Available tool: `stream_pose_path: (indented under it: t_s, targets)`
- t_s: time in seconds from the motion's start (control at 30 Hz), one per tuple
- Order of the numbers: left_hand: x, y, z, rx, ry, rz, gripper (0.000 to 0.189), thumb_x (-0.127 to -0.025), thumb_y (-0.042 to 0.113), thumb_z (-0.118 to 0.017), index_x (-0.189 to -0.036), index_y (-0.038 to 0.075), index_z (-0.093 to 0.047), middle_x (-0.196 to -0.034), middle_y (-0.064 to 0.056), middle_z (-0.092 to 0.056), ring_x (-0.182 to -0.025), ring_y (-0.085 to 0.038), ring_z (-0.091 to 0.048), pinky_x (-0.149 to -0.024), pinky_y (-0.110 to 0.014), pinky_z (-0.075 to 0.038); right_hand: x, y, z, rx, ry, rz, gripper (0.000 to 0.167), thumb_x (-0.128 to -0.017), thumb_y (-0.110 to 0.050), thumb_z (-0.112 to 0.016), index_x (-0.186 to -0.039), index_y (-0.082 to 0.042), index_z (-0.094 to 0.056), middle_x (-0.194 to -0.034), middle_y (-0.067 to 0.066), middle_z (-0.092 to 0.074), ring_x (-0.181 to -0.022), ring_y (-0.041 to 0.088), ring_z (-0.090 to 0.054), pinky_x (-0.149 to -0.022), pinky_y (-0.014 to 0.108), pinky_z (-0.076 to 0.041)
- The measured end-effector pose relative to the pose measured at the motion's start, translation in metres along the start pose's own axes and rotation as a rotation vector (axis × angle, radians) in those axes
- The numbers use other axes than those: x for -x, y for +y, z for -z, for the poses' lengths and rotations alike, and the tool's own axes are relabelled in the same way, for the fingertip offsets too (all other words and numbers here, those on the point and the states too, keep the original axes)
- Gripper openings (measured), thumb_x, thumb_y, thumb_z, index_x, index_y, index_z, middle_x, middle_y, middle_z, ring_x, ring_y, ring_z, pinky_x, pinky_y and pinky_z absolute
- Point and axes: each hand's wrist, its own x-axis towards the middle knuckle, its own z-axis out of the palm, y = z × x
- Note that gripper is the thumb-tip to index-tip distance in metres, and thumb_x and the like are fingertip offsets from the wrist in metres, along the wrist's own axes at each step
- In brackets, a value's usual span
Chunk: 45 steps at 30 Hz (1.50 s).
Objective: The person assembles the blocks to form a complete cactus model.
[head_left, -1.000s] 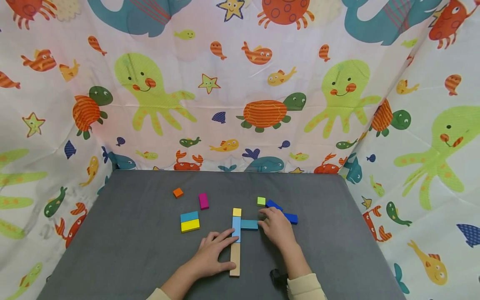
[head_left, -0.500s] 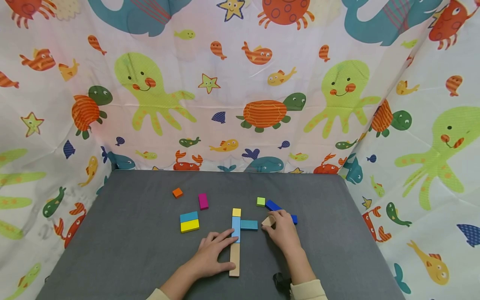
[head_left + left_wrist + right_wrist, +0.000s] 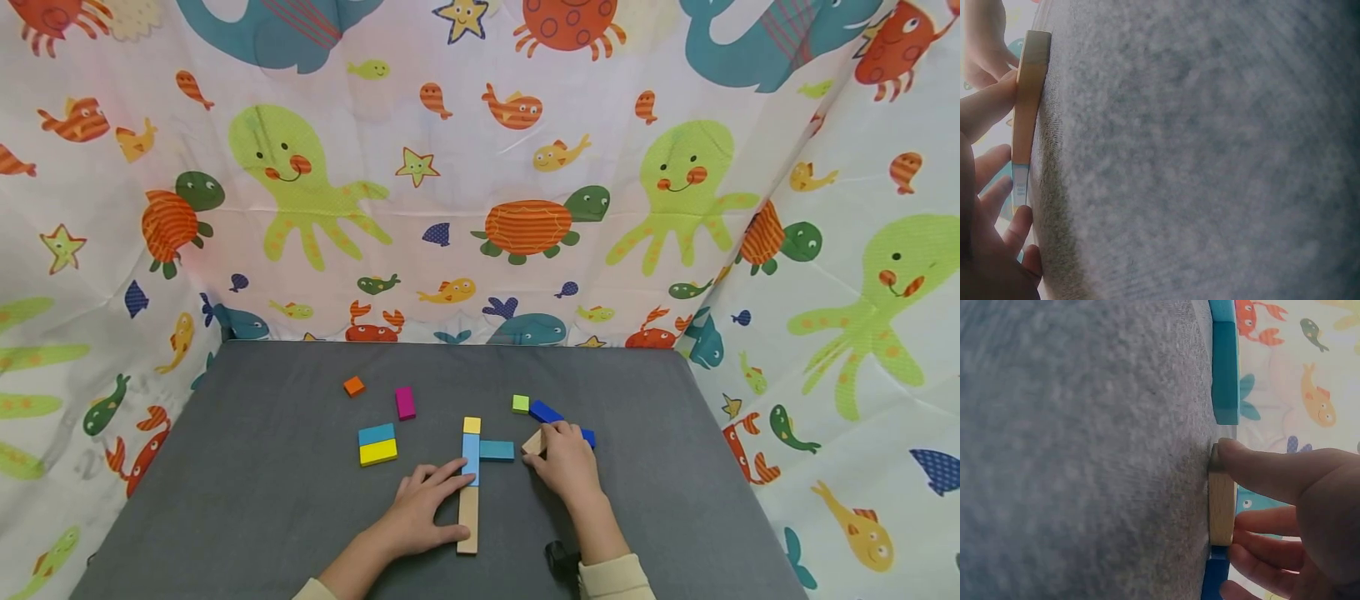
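Note:
A column of blocks stands before me in the head view: a small yellow block (image 3: 472, 425), a light blue block (image 3: 470, 450) and a long plain wooden block (image 3: 468, 533). A teal block (image 3: 497, 451) juts out to the right from the blue one. My left hand (image 3: 416, 510) lies spread along the column, fingertips at the light blue block and thumb on the wooden one. To the right of the teal block, my right hand (image 3: 570, 467) pinches another plain wooden block (image 3: 1221, 506) between thumb and fingers, leaving a small gap to the teal.
Two dark blue blocks (image 3: 545, 411) lie around the right hand, partly covered, with a green cube (image 3: 521, 404) beside them. At left are an orange block (image 3: 354, 386), a magenta block (image 3: 405, 403), and blue (image 3: 377, 433) and yellow (image 3: 378, 452) blocks side by side.
My right hand has shifted slightly right, away from the teal block's end, and the wooden block in its fingers has come into sight. The left hand has stayed in place.

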Motion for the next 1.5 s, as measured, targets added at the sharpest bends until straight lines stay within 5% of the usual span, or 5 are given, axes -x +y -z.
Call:
stream_pose_path:
  t_s: [0.2, 0.43, 1.17, 1.5]
  targets:
    - [0.001, 0.0, 0.0, -0.003, -0.011, -0.001, 0.078, -0.092, 0.067, -0.071, -0.161, 0.036, -0.047, -0.173, 0.01, -0.03, -0.136, -0.028, -0.038, -0.098, -0.051, -0.035, -0.001, -0.003, 0.003, -0.013, -0.017, -0.006, 0.063, -0.085, -0.029, -0.09, -0.135, 0.003, -0.068, -0.129, 0.021, -0.067, -0.117, 0.039, -0.06, -0.097, 0.056, -0.053]
    - [0.003, 0.0, -0.001, -0.008, -0.012, 0.014, 0.079, -0.092, 0.068, -0.07, -0.16, 0.036, -0.048, -0.173, 0.009, -0.031, -0.136, -0.028, -0.038, -0.098, -0.051, -0.035, -0.005, -0.008, 0.009, -0.149, -0.024, 0.018, 0.067, -0.088, -0.024, -0.088, -0.144, 0.002, -0.063, -0.137, 0.02, -0.064, -0.126, 0.039, -0.06, -0.104, 0.056, -0.053]
    - [0.001, 0.002, 0.002, -0.022, -0.017, 0.022, 0.078, -0.092, 0.068, -0.07, -0.16, 0.037, -0.048, -0.173, 0.009, -0.031, -0.136, -0.029, -0.038, -0.097, -0.051, -0.036, -0.054, -0.036, 0.001, -0.343, -0.118, 0.296, 0.063, -0.097, -0.022, -0.08, -0.151, 0.0, -0.057, -0.147, 0.016, -0.059, -0.128, 0.035, -0.062, -0.104, 0.054, -0.054]
    - [0.0, 0.001, 0.001, -0.013, -0.009, 0.009, 0.078, -0.092, 0.067, -0.07, -0.16, 0.037, -0.048, -0.173, 0.009, -0.031, -0.135, -0.028, -0.039, -0.096, -0.05, -0.035, -0.061, -0.033, -0.008, -0.328, -0.152, 0.248, 0.063, -0.098, -0.024, -0.078, -0.151, 0.0, -0.056, -0.149, 0.019, -0.057, -0.128, 0.038, -0.06, -0.102, 0.055, -0.054]
